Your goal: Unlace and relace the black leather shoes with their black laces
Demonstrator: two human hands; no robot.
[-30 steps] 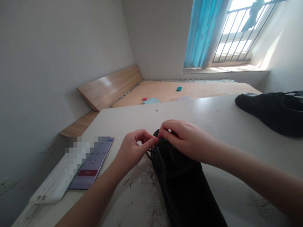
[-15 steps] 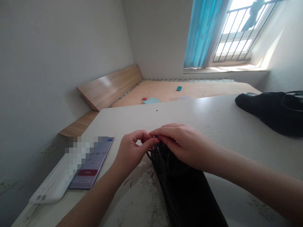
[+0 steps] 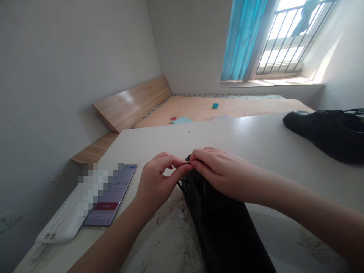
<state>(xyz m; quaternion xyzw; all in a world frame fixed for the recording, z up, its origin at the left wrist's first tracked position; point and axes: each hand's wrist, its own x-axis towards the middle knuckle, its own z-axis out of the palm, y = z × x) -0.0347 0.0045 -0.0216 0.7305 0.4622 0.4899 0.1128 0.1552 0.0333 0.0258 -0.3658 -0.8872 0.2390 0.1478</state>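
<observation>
A black lace-up shoe (image 3: 227, 227) lies on the white table (image 3: 159, 140), its toe end pointing away from me and its opening towards me. Over its front part, my left hand (image 3: 162, 174) pinches a black shoelace (image 3: 180, 184) between thumb and forefinger. My right hand (image 3: 216, 170) meets it there, thumb and fingers also closed on the lace, and hides part of the shoe behind it. The fingertips of both hands almost touch. A second black shoe (image 3: 327, 132) rests at the table's right edge.
On the left of the table lie a phone (image 3: 113, 197) with a running timer and a white power strip (image 3: 61, 220). Beyond the table is a bed (image 3: 244, 106) with a few small items on it. Dark scuffs mark the near tabletop.
My right hand's fingertips have drawn in from above my left ones to a pinch just beside them. The shoe's toe now shows behind the fingers. The shoe has barely shifted.
</observation>
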